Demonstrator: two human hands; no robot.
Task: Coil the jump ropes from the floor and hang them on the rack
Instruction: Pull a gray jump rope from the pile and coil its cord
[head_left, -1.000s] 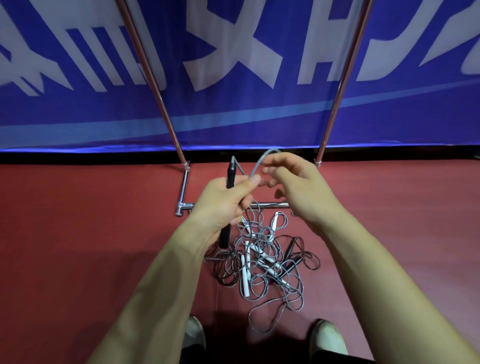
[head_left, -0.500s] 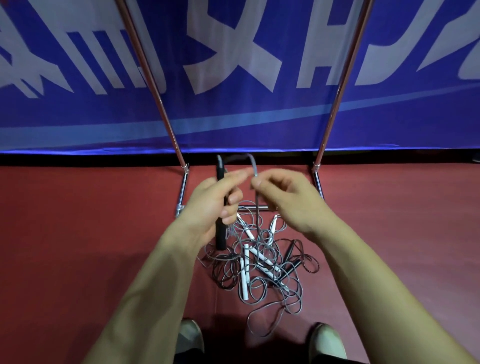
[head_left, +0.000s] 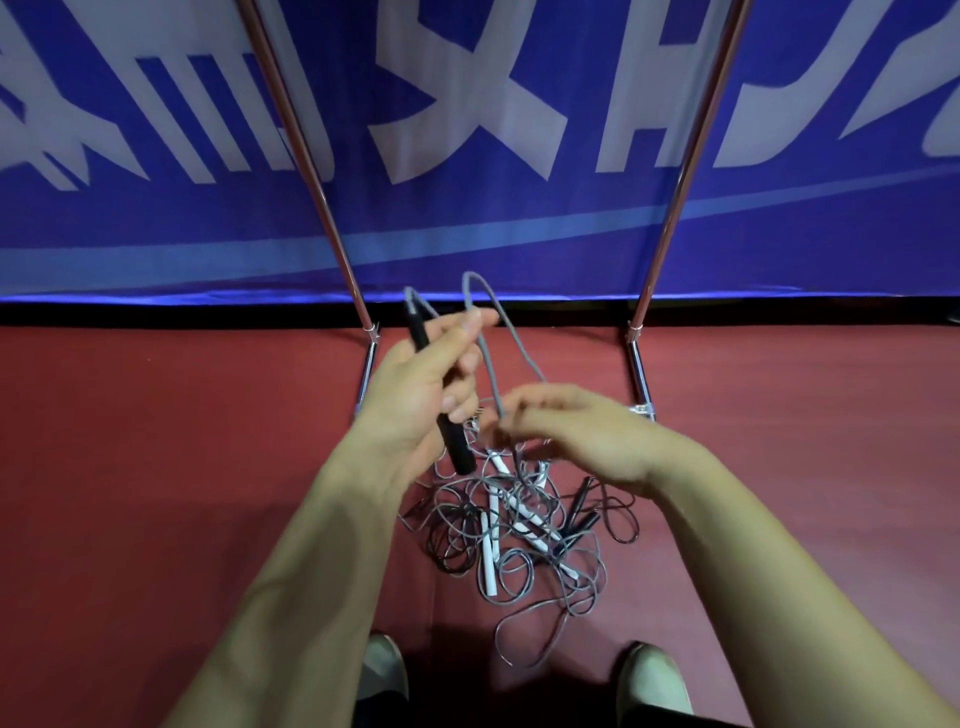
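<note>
My left hand (head_left: 421, 395) grips a black jump-rope handle (head_left: 456, 447), tilted with its top end to the upper left, and its thumb and forefinger pinch a loop of the grey cord (head_left: 485, 291) that arches above them. My right hand (head_left: 582, 436) is lower and to the right, fingers curled round the same grey cord where it runs down. Below both hands a tangled pile of jump ropes (head_left: 519, 530) with white and black handles lies on the red floor. The rack's two metal poles (head_left: 691, 156) rise behind the pile.
The rack's chrome feet (head_left: 636, 374) stand on the red floor (head_left: 156, 467) just in front of a blue banner wall (head_left: 467, 218). My two shoes (head_left: 652, 675) show at the bottom edge, close to the pile.
The right hand has slid down and to the right along the cord, leaving a new loop pinched at the left hand. The handle now tilts more to the left.
</note>
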